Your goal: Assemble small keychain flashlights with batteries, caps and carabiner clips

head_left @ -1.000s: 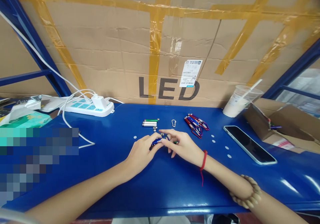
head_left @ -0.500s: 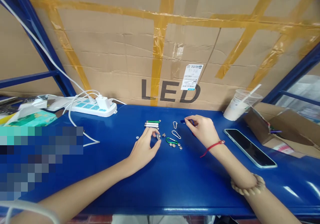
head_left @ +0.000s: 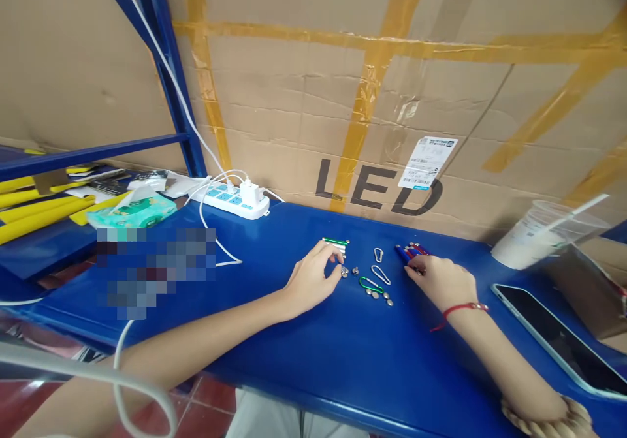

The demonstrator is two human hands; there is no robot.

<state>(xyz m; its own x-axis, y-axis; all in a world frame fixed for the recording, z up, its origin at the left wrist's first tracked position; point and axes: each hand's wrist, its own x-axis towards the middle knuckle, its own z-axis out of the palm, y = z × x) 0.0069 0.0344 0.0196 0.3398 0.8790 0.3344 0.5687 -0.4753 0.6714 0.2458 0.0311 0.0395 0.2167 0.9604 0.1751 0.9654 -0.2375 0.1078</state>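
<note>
Brown cardboard carton (head_left: 274, 98) behind, black print "LED" (head_left: 369, 188); white paper shipping label (head_left: 428, 162), fine text illegible. Glossy blue tabletop (head_left: 343, 359); red tiled floor (head_left: 210, 395) below. Person's left hand (head_left: 313, 275): thumb and fingers curled, slightly parted, beside small round silver caps (head_left: 345, 272). Right hand (head_left: 445, 284): fingers bent over slim blue and red metal tubes (head_left: 401, 253), right of silver and green carabiners (head_left: 372, 282); grip hidden, cannot tell.
</note>
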